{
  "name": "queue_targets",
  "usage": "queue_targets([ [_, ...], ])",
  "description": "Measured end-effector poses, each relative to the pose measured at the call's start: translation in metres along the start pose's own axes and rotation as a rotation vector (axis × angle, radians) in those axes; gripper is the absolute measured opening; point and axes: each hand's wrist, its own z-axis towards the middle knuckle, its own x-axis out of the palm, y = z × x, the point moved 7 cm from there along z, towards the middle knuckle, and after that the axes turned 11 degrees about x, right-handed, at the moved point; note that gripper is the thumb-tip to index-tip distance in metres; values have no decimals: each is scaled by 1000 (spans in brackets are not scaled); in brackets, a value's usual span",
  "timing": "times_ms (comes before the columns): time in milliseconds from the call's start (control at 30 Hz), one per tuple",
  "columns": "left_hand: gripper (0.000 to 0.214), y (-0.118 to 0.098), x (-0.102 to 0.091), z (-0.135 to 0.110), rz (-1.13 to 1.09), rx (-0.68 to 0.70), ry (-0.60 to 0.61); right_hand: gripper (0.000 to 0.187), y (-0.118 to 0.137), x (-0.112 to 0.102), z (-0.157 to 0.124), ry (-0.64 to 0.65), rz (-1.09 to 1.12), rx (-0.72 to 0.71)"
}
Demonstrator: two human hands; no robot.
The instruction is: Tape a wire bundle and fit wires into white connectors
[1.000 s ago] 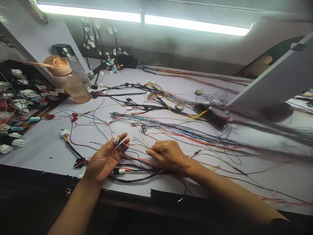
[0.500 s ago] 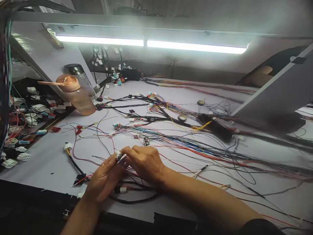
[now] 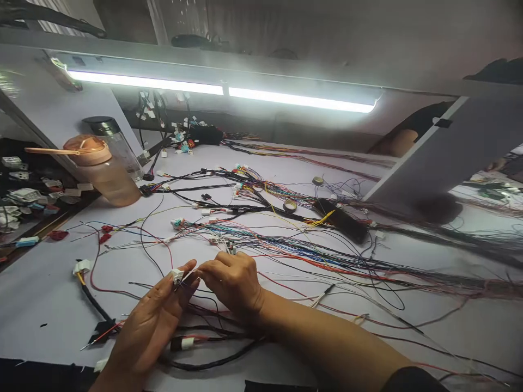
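Left hand grasping white connector housing between thumb and fingers, above worktop near its front edge. Right hand just beside it, fingertips pinching thin white wire that runs to the housing. Around them, left to right: second white connector on black-wrapped cable, peach-lidded bottle farther back, tape roll, dark oblong object with yellow wires across it.

Found right hand brought leftward, from well apart a second ago, to just beside white connector in left hand. Noted right fingertips drawn slightly back since half a second ago.
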Motion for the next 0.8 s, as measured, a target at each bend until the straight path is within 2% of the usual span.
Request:
queue_targets([
  [200,28,4,-5,3,25,-21,24,19,6,-5,-1,-110,-2,-82],
  [300,33,4,0,1,78,-15,67,15,9,-7,-2,-113,6,-96],
  [467,40,-1,8,-4,167,22,93,22,10,-4,-1,-104,-33,-96],
  [600,37,-1,7,-6,190,-4,36,24,9,-3,-1,-116,-52,-93],
  [800,25,0,0,-5,92,-55,-137,27,2,6,-2,-63,-48,-65],
])
